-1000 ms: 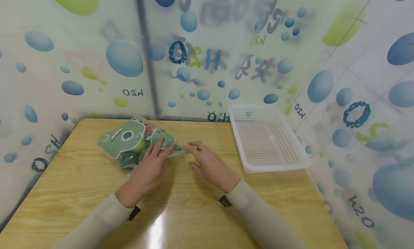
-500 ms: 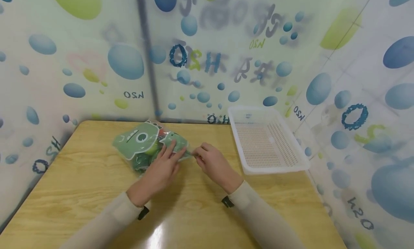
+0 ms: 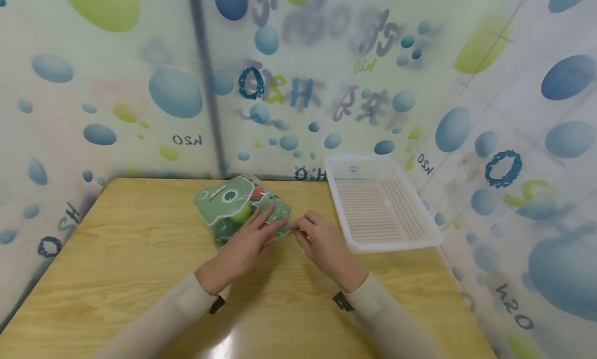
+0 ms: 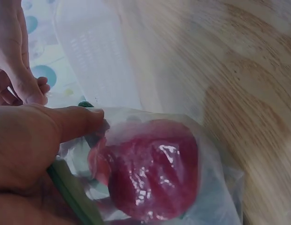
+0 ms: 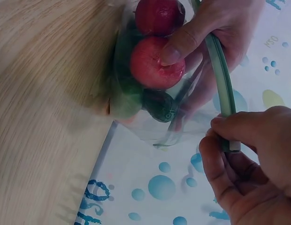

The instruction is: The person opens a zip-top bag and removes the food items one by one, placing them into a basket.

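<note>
A clear zip bag (image 3: 228,196) printed with a green dinosaur stands tilted on the table, left of the basket. My left hand (image 3: 240,253) holds it, fingers spread over the printed side and thumb pressing the other side. My right hand (image 3: 322,240) pinches one end of the bag's green closure strip (image 5: 223,84) between thumb and forefinger. Through the plastic show two red round fruits (image 5: 157,63), a dark green rounded piece (image 5: 159,105) and a lime-green one (image 3: 241,214). Whether the closure is sealed cannot be told.
A white perforated plastic basket (image 3: 342,214) stands at the back right of the wooden table (image 3: 140,245). Behind and beside the table hang sheets (image 3: 317,48) printed with blue and green bubbles.
The bag and my left hand have shifted right along the table. My right hand, loose-fingered a second ago, has taken hold of the strip's end.
</note>
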The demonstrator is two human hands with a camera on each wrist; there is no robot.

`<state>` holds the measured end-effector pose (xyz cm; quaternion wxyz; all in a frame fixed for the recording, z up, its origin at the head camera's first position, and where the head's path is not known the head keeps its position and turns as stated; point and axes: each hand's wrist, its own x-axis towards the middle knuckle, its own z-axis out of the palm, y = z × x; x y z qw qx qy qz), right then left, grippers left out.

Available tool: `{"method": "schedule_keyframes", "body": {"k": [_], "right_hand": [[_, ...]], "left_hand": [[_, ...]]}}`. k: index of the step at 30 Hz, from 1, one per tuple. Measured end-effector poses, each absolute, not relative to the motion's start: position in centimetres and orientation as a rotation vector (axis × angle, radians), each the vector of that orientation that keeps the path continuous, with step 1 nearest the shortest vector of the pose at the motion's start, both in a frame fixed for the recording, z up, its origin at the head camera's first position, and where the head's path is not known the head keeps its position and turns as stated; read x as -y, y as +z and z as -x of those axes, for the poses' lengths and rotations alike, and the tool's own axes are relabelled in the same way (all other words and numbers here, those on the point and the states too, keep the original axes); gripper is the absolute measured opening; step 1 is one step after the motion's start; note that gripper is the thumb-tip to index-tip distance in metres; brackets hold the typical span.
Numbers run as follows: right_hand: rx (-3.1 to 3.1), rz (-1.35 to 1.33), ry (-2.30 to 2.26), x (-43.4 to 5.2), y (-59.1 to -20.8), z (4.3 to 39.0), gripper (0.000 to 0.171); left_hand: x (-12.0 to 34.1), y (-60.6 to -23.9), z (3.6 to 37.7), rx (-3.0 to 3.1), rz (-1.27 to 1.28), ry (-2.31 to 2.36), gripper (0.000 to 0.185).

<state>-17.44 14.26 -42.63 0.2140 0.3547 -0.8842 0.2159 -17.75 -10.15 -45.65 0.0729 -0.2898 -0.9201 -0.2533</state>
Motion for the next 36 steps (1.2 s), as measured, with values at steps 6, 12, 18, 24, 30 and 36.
{"method": "schedule_keyframes", "body": {"k": [6,12,18,24,30,36], "right_hand": [[2.473,-0.982,0.766,-14.5,-42.6,17.3,0.021],[2.449,-1.007,0.792,-14.0,-42.8,17.5,0.027],[2.441,-1.024,0.878,-13.3,-42.4,17.5,0.040],[2.471,-1.028,0.929,-12.8,-42.0,17.3,0.048],[2.501,-1.010,0.978,-13.0,-42.2,17.2,0.053],[2.480,-1.021,1.009,-13.3,-42.5,17.5,0.047]], "left_hand": [[9.9,-45.4,17.3,2.759,0.821,-0.734,0.066],[10.0,-44.7,16.3,2.657,0.736,-0.780,0.053],[9.6,-43.8,15.6,2.508,0.729,-0.857,0.034],[9.1,-43.3,15.2,2.412,0.723,-0.873,0.024],[8.8,-43.2,15.3,2.362,0.747,-0.860,0.016],[8.6,-42.8,15.2,2.414,0.757,-0.845,0.011]]}}
